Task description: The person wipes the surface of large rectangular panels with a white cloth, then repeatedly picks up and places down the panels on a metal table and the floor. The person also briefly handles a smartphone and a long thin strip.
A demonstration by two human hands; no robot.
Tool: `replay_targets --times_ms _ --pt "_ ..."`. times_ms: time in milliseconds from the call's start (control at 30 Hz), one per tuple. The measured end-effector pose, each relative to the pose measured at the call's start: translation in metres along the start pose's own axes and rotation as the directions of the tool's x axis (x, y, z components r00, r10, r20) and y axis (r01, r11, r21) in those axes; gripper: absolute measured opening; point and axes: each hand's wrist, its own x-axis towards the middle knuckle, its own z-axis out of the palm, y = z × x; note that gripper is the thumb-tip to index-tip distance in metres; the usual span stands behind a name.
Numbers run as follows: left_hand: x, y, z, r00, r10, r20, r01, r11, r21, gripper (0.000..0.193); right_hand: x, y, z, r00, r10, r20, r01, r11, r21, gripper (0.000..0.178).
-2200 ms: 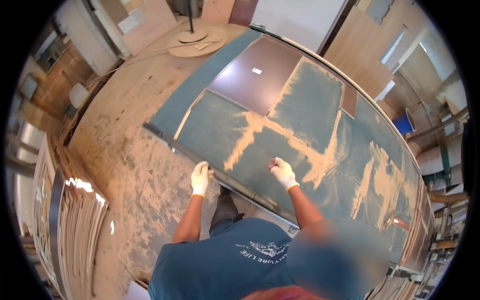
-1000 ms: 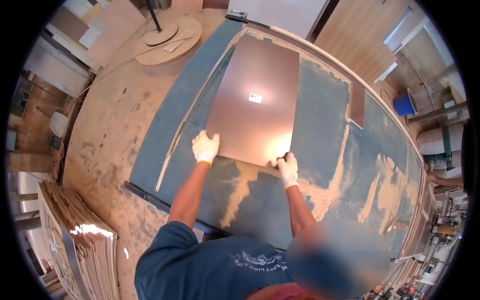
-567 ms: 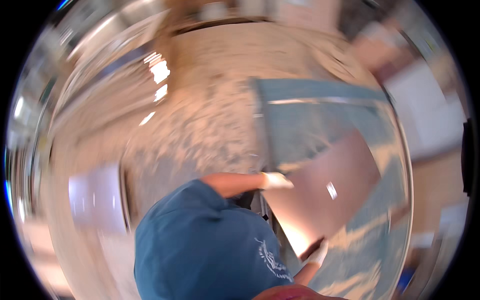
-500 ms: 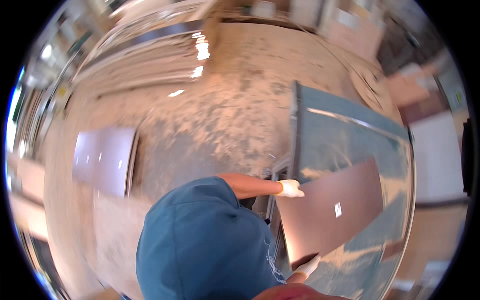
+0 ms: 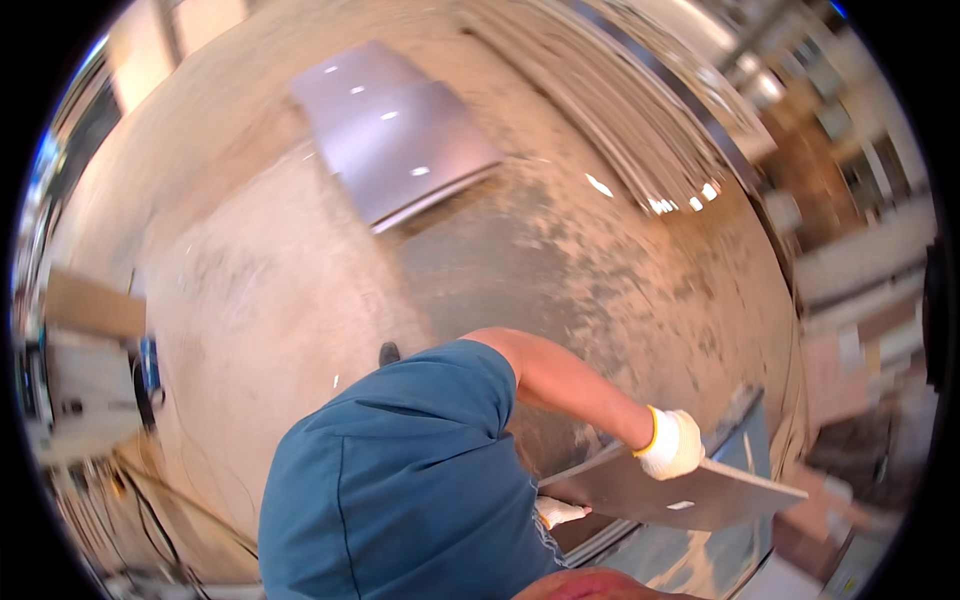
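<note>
A brown flat board (image 5: 640, 490) with a small white label is tilted up on its long edge at the lower right. My left hand (image 5: 672, 443), in a white knit glove with a yellow cuff, is closed over the board's upper edge. At the board's near end is my right hand (image 5: 560, 512), also gloved and partly hidden by my body. Its fingers are at the board's edge and look closed on it. Beneath the board, part of a blue-green table (image 5: 725, 550) with a metal edge and streaks of sawdust shows.
A stack of shiny brown-purple panels (image 5: 400, 140) lies on the dusty floor ahead to the left. Long stacked boards (image 5: 610, 110) stretch across the upper right. Cardboard-coloured pieces (image 5: 840, 370) stand beyond the table. A dark shoe (image 5: 389, 353) shows beside my sleeve.
My view has turned left, bringing the panel stack nearer the middle. The board has gone from lying over the table to being tilted up, still in both my hands.
</note>
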Motion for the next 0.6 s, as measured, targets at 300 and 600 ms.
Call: replay_targets --times_ms 300,600 --pt "-0.398 -0.125 -0.141 0.732 -0.662 -0.16 0.581 0.73 -0.36 0.044 -0.16 0.107 0.18 0.948 -0.072 0.31 0.109 0.989 -0.103 0.071" --pt "-0.683 -0.3 -0.157 -0.181 -0.983 -0.036 0.587 -0.079 -0.806 0.051 -0.258 0.183 0.48 0.684 0.17 0.709 0.332 0.793 -0.511 0.065"
